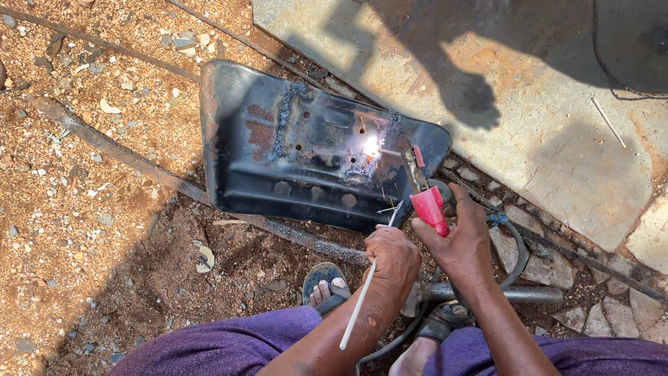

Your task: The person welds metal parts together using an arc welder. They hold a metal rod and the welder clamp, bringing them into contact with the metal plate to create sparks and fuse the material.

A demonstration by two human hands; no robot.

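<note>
No packages, labels, signs or screens anywhere around me on this gravel and stone ground; nothing printed or displayed shows near my hands or on the metal before me.

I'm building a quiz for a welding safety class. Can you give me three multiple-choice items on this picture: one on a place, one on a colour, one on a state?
1. Where does the dark metal panel lie?
A on a bench
B on the ground
C in a vice

2. What colour is the holder in the right hand?
A red
B blue
C green

3. What does the left hand hold?
A nothing
B a hammer
C a thin white rod

Answers: B, gravel and slabs surround it; A, its grip is red; C, the fingers close on the rod.
</note>
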